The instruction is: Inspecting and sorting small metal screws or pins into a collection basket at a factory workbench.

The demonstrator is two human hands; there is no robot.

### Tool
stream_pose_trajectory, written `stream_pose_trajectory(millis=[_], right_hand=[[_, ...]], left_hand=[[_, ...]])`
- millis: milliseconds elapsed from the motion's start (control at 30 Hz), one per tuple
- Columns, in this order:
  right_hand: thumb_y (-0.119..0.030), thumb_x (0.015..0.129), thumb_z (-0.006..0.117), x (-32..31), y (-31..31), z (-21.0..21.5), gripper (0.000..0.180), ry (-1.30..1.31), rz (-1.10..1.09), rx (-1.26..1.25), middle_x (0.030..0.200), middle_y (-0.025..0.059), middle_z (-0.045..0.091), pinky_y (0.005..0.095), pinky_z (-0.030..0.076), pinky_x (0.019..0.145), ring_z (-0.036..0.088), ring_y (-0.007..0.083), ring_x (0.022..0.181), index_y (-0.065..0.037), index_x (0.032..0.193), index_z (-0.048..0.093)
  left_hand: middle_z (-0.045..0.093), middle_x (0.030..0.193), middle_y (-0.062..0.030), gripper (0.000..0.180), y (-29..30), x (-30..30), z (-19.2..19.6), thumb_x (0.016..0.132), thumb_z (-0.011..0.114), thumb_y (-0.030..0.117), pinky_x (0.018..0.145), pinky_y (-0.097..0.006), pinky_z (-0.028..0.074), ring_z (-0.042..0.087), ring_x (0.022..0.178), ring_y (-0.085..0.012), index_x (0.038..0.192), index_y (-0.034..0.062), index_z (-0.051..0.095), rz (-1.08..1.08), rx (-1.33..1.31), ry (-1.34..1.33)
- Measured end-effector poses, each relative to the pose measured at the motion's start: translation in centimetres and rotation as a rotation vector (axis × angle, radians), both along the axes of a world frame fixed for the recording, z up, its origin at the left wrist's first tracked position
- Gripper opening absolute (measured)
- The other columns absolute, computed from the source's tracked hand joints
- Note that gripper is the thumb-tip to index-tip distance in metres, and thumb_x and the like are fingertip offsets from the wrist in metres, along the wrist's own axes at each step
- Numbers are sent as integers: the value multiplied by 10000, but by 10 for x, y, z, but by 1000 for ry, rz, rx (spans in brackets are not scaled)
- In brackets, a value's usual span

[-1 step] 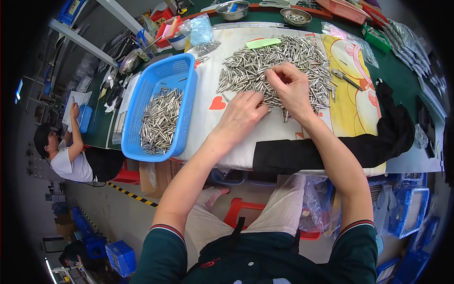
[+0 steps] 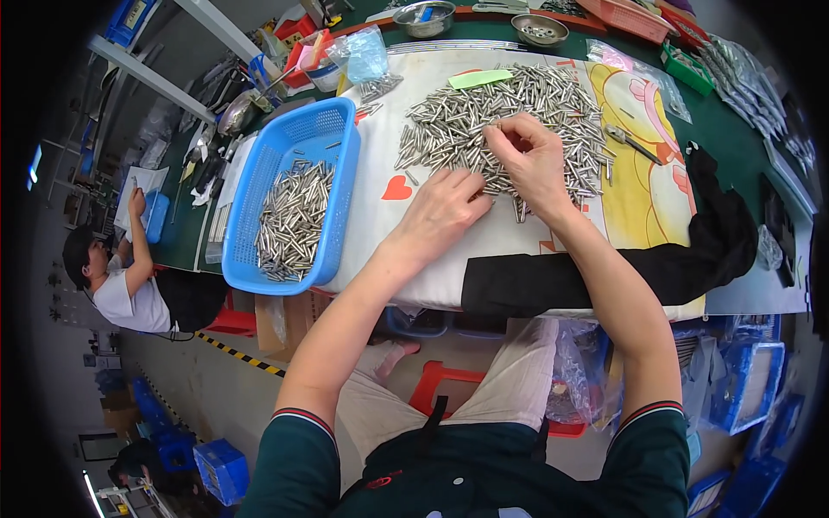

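Observation:
A broad pile of small silvery metal pins (image 2: pixel 553 95) is spread over the white printed cloth (image 2: pixel 380 233). My right hand (image 2: pixel 533 160) reaches over the middle of the pile with thumb and forefinger pinched together. Whatever sits in that pinch blends with the pins behind it. At the pile's near left edge is my left hand (image 2: pixel 440 207), its fingers curled in and drawn together. Their tips are partly hidden, so what they hold cannot be made out. To the left, a blue perforated plastic basket (image 2: pixel 345 186) contains many similar pins (image 2: pixel 294 220).
A green paper slip (image 2: pixel 480 78) lies on the pile's far side. Right of the pile are a dark-handled tool (image 2: pixel 635 145) and black cloth (image 2: pixel 553 281) along the near edge. Metal bowls (image 2: pixel 541 31) stand behind. Another person (image 2: pixel 129 285) sits far left.

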State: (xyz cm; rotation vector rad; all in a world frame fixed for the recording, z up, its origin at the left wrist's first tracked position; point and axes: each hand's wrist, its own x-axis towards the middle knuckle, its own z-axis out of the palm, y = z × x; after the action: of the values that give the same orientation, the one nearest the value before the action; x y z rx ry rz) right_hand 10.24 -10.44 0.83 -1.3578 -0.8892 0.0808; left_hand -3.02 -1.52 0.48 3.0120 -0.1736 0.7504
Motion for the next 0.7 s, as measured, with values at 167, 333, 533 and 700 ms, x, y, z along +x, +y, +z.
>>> stream_pose_trajectory(millis=[167,333,533,700], right_hand=[[-79,754,651,1,0,1,97,-17,-5,22,666,30,531,217,385,513,467,73,562,17,747,636],[-78,751,651,1,0,1,90,0,-1,23,657,24,527,214,379,511,462,72,560,11,749,640],[-68,752,649,5,-1,3,86,-17,-16,19,660,20,522,209,375,505,457,66,557,16,740,635],[-59,759,643,3,-3,6,64,-67,-31,62,675,20,516,214,373,498,463,76,559,4,767,631]], left_hand=[[482,759,-42,120,3,3,1,678,539,109,691,-298,440,511,752,-177,786,62,565,-216,116,-54],[512,799,-36,205,5,8,2,670,550,90,676,-297,444,516,762,-179,868,55,589,-323,88,37],[513,828,-37,192,-1,15,4,671,547,105,690,-296,448,521,781,-182,849,51,593,-385,125,9],[533,923,-64,117,4,18,0,760,603,27,665,-310,463,551,788,-204,875,18,584,-131,-409,-305]])
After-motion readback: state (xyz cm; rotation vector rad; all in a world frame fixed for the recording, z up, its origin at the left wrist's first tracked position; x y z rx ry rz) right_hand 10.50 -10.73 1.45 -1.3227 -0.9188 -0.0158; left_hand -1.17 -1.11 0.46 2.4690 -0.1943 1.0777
